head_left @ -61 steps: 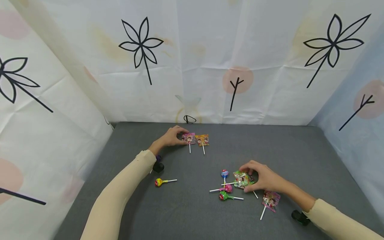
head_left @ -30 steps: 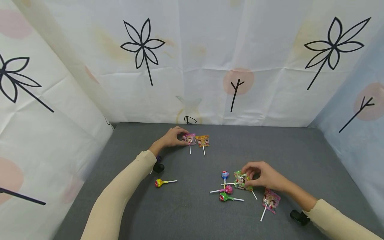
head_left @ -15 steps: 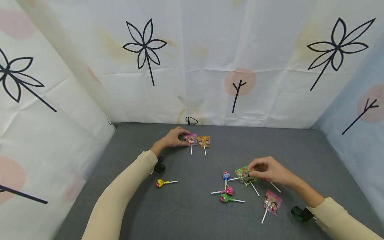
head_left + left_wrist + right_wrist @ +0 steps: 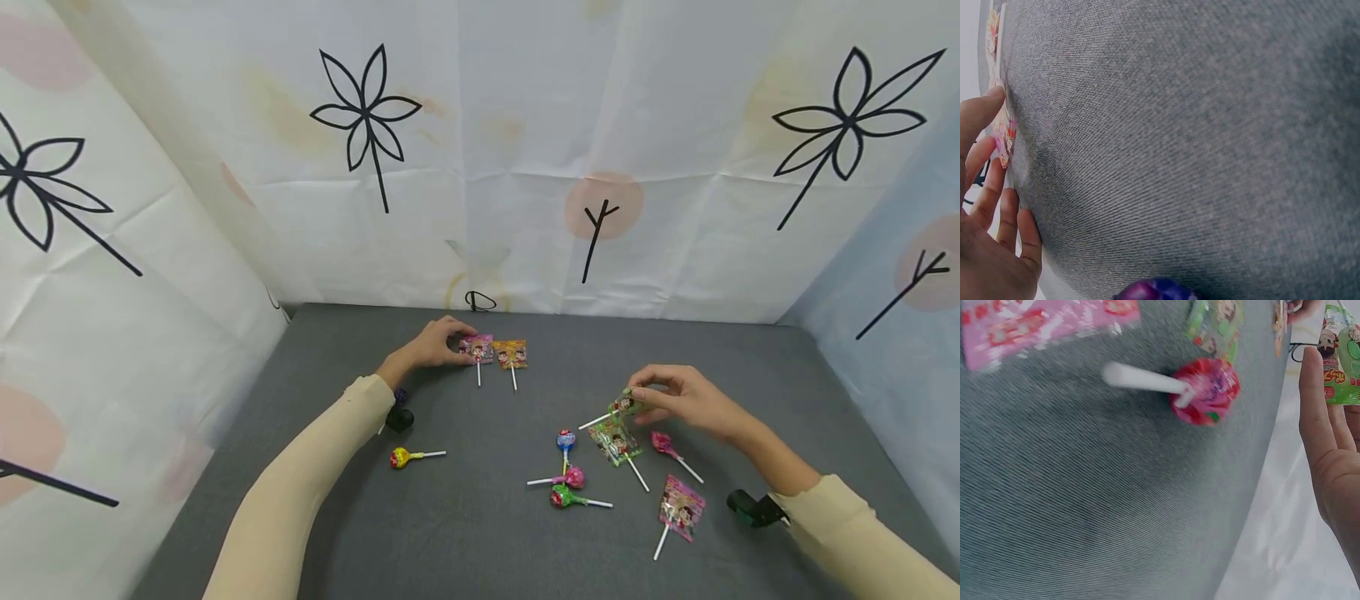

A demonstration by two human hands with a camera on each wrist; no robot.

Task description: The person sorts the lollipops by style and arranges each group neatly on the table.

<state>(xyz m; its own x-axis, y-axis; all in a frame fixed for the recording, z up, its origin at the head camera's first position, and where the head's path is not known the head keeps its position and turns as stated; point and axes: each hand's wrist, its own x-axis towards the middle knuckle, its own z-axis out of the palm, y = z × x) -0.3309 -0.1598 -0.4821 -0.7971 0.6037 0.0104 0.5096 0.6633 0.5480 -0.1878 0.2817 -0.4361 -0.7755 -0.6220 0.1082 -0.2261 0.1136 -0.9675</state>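
Candy in a green flat wrapper hangs pinched in my right hand, lifted just above the grey mat with its white stick pointing toward my left; a second green-wrapped lollipop lies on the mat right under that hand, and a red round lollipop sits just beside it on the wrist side — the right wrist view shows that red one close by the palm. My left hand lies far forward near the back wall, fingers curled loosely over the edge of a pink flat lollipop, touching it, with an orange flat lollipop just beside that one, away from the fingers. Between the hands the mat is open; nearer me than the right hand lie a blue round lollipop, a pink round one and a green round one, and a pink flat packet lies by the right forearm. A yellow round lollipop rests alone beside the left forearm. Printed fabric walls close the mat at the back and both sides. Against the earlier views, the right hand has risen off the pile carrying one green packet, uncovering the red lollipop — the left hand has not moved.
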